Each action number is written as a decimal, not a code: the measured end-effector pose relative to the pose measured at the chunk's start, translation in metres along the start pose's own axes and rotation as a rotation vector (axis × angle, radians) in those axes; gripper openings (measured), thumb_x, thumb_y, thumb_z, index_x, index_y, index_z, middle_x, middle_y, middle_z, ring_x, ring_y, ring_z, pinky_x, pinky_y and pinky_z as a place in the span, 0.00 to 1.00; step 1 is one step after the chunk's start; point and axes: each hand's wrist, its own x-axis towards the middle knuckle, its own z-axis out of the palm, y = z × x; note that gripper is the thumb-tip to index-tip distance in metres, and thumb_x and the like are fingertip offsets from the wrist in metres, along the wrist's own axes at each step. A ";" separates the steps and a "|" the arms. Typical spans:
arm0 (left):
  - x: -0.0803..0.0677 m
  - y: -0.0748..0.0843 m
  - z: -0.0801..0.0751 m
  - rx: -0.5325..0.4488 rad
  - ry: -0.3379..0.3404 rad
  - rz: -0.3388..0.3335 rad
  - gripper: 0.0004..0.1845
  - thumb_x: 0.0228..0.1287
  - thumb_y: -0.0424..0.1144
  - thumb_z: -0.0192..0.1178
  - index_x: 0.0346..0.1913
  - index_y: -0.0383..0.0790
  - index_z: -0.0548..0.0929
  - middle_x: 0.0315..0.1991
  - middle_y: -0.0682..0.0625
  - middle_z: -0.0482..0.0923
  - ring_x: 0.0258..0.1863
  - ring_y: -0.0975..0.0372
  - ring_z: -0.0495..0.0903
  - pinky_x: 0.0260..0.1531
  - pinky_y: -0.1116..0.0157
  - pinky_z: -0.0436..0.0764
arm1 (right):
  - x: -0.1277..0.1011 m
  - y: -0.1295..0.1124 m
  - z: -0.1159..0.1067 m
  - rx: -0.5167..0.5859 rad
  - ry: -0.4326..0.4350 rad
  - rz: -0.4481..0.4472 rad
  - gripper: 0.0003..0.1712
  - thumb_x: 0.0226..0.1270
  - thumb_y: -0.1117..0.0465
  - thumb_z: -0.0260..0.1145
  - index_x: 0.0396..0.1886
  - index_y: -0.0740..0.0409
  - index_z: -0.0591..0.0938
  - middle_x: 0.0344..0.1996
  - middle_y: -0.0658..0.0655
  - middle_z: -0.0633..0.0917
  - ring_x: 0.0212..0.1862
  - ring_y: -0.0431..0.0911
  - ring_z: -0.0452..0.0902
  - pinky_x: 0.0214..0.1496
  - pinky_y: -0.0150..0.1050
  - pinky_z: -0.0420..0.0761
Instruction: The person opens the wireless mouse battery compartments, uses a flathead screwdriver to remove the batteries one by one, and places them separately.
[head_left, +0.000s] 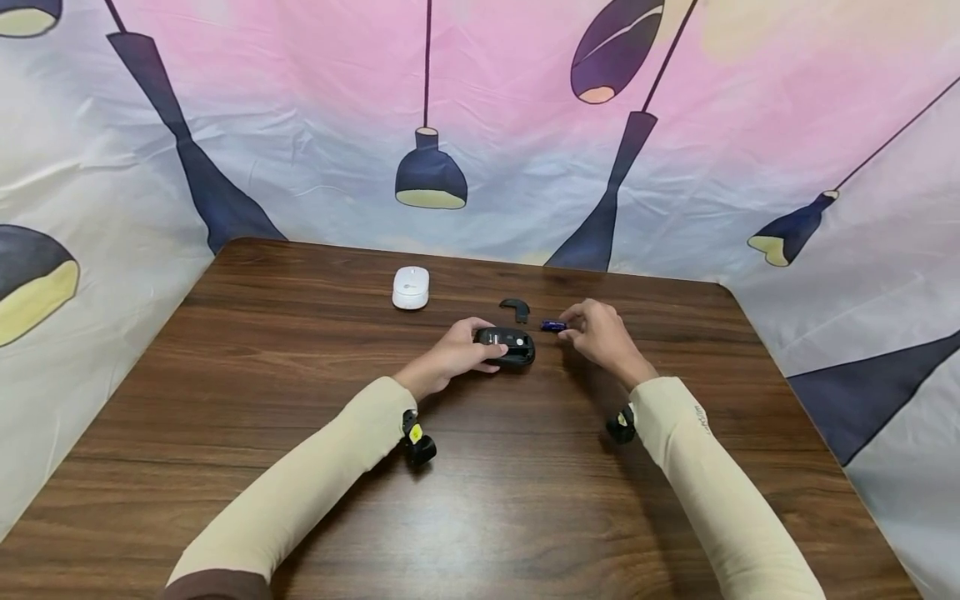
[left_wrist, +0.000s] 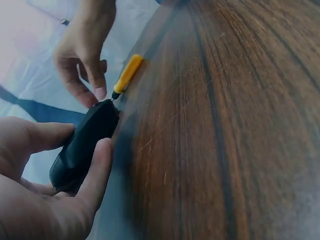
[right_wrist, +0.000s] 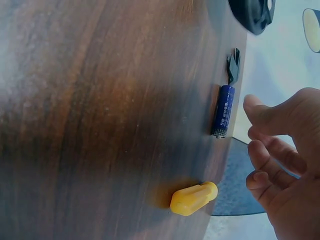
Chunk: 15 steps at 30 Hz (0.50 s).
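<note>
In the head view, my left hand (head_left: 459, 350) holds a black computer mouse (head_left: 519, 354) with its underside up and its battery compartment uncovered. Its thumb and fingers grip the mouse from both sides in the left wrist view, too. A blue battery (right_wrist: 223, 111) lies on the table past the mouse. My right hand (right_wrist: 292, 155) hovers beside this battery, thumb and fingers loosely bent and apart from it. Near the battery lies a black curved cover (head_left: 516, 308). A yellow-handled screwdriver (left_wrist: 129, 75) rests close to the right hand; that hand hides it in the head view.
A white mouse (head_left: 411, 288) stands toward the back of the brown wooden table (head_left: 480, 483). Behind the table's far edge hangs a cloth backdrop (head_left: 330, 150) printed with lamps. Small black wrist cameras (head_left: 420, 446) are strapped over the pale sleeves (head_left: 300, 475).
</note>
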 end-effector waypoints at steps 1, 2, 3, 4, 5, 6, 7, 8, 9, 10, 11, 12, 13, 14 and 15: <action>0.001 0.001 0.002 0.016 0.004 0.002 0.30 0.72 0.32 0.63 0.71 0.31 0.63 0.62 0.33 0.72 0.54 0.50 0.82 0.49 0.61 0.88 | -0.001 0.000 0.000 -0.005 0.004 -0.007 0.13 0.68 0.66 0.71 0.51 0.63 0.86 0.47 0.61 0.81 0.35 0.51 0.73 0.35 0.43 0.76; 0.002 0.001 0.003 0.032 0.009 0.005 0.30 0.72 0.33 0.62 0.71 0.31 0.63 0.62 0.33 0.72 0.53 0.50 0.82 0.48 0.62 0.88 | -0.001 0.000 -0.001 -0.008 0.007 -0.011 0.13 0.67 0.65 0.71 0.51 0.63 0.87 0.47 0.62 0.81 0.35 0.51 0.73 0.35 0.43 0.76; 0.004 0.000 0.005 0.044 0.014 0.006 0.30 0.72 0.33 0.63 0.71 0.31 0.63 0.61 0.34 0.72 0.53 0.50 0.83 0.48 0.62 0.88 | -0.002 0.000 -0.001 -0.009 0.008 -0.015 0.13 0.67 0.65 0.72 0.50 0.64 0.87 0.47 0.62 0.81 0.35 0.51 0.73 0.35 0.43 0.76; 0.005 0.000 0.006 0.056 0.019 0.009 0.29 0.72 0.33 0.62 0.70 0.32 0.63 0.61 0.34 0.72 0.52 0.50 0.83 0.47 0.62 0.88 | -0.002 0.000 -0.001 -0.012 0.009 -0.021 0.13 0.67 0.65 0.72 0.50 0.64 0.87 0.47 0.62 0.81 0.35 0.50 0.73 0.35 0.43 0.77; 0.005 0.000 0.007 0.069 0.025 0.012 0.29 0.72 0.33 0.62 0.70 0.32 0.64 0.60 0.34 0.72 0.52 0.51 0.83 0.46 0.62 0.89 | -0.003 0.000 -0.001 -0.012 0.010 -0.025 0.13 0.67 0.65 0.72 0.50 0.64 0.87 0.47 0.62 0.82 0.35 0.50 0.73 0.36 0.43 0.77; 0.006 0.000 0.007 0.085 0.034 0.015 0.28 0.72 0.33 0.62 0.70 0.32 0.64 0.60 0.34 0.73 0.50 0.51 0.84 0.45 0.63 0.89 | -0.003 0.000 -0.001 -0.013 0.012 -0.030 0.13 0.67 0.64 0.72 0.50 0.64 0.87 0.47 0.62 0.82 0.34 0.50 0.73 0.36 0.43 0.77; 0.006 -0.001 0.008 0.104 0.044 0.017 0.28 0.72 0.33 0.62 0.69 0.32 0.65 0.59 0.34 0.73 0.49 0.51 0.84 0.44 0.63 0.89 | -0.003 -0.001 -0.001 -0.011 0.012 -0.031 0.13 0.67 0.64 0.72 0.50 0.64 0.87 0.47 0.62 0.82 0.34 0.50 0.73 0.35 0.44 0.76; 0.006 -0.001 0.008 0.127 0.056 0.020 0.27 0.72 0.34 0.63 0.69 0.32 0.66 0.58 0.34 0.74 0.47 0.52 0.85 0.43 0.63 0.89 | -0.003 -0.001 -0.001 -0.010 0.014 -0.035 0.13 0.67 0.64 0.73 0.50 0.64 0.87 0.46 0.62 0.82 0.33 0.50 0.73 0.35 0.44 0.76; 0.006 -0.001 0.009 0.153 0.068 0.023 0.27 0.72 0.34 0.63 0.69 0.32 0.66 0.57 0.34 0.75 0.45 0.53 0.86 0.42 0.64 0.89 | -0.003 -0.001 -0.001 -0.011 0.017 -0.040 0.14 0.67 0.64 0.73 0.49 0.64 0.87 0.46 0.62 0.83 0.33 0.50 0.72 0.34 0.43 0.75; 0.006 -0.001 0.009 0.180 0.077 0.026 0.27 0.72 0.35 0.63 0.68 0.33 0.67 0.57 0.35 0.76 0.42 0.53 0.86 0.40 0.64 0.89 | -0.003 -0.002 -0.001 -0.012 0.018 -0.044 0.14 0.67 0.64 0.73 0.49 0.64 0.87 0.45 0.62 0.83 0.32 0.50 0.72 0.34 0.43 0.75; 0.006 -0.001 0.009 0.208 0.086 0.027 0.27 0.72 0.36 0.63 0.69 0.33 0.67 0.56 0.35 0.77 0.40 0.54 0.87 0.39 0.64 0.89 | -0.003 -0.002 0.000 -0.011 0.020 -0.047 0.14 0.67 0.63 0.73 0.49 0.64 0.87 0.45 0.62 0.83 0.32 0.50 0.72 0.34 0.43 0.74; 0.006 -0.001 0.009 0.234 0.092 0.029 0.28 0.72 0.36 0.63 0.69 0.34 0.67 0.56 0.35 0.77 0.38 0.55 0.87 0.37 0.65 0.89 | -0.003 -0.002 0.000 -0.012 0.021 -0.048 0.14 0.67 0.63 0.73 0.49 0.64 0.87 0.45 0.62 0.83 0.32 0.50 0.72 0.34 0.43 0.74; 0.006 -0.001 0.009 0.258 0.097 0.033 0.28 0.72 0.37 0.64 0.70 0.34 0.68 0.55 0.36 0.78 0.37 0.56 0.87 0.36 0.65 0.89 | -0.002 -0.002 0.000 -0.011 0.022 -0.047 0.14 0.66 0.63 0.73 0.49 0.63 0.87 0.45 0.62 0.83 0.32 0.50 0.72 0.34 0.43 0.74; 0.006 -0.001 0.009 0.284 0.101 0.038 0.29 0.72 0.38 0.64 0.70 0.35 0.67 0.54 0.36 0.78 0.35 0.57 0.87 0.35 0.65 0.89 | -0.002 -0.002 0.000 -0.012 0.024 -0.047 0.14 0.66 0.63 0.73 0.49 0.63 0.87 0.45 0.62 0.83 0.33 0.50 0.72 0.34 0.43 0.74; 0.006 -0.001 0.008 0.312 0.104 0.046 0.29 0.72 0.39 0.64 0.71 0.35 0.67 0.52 0.37 0.79 0.34 0.57 0.87 0.34 0.65 0.89 | -0.002 -0.003 0.001 -0.011 0.024 -0.046 0.14 0.67 0.63 0.73 0.49 0.63 0.87 0.45 0.62 0.83 0.33 0.50 0.72 0.34 0.43 0.74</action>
